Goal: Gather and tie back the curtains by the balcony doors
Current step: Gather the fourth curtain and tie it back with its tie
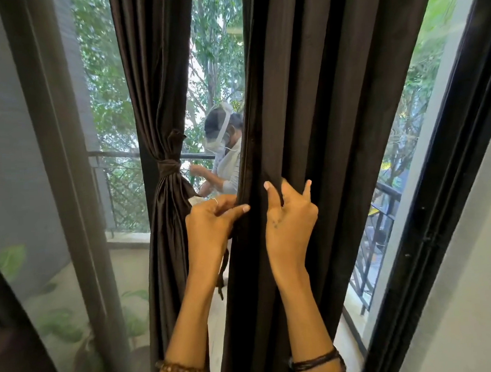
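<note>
Both hands (209, 221) (fists closed) on dark curtain (320, 126); balcony doors (425, 206) behind

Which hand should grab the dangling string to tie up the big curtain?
Probably the left hand. It pinches the right curtain at its left edge, and the tie strap hangs just below it. The right hand has its grip on the folds farther from the strap, bunching them.

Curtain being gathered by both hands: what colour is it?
Plain dark brown, slightly glossy curtain, no pattern; the head view shows it.
</note>
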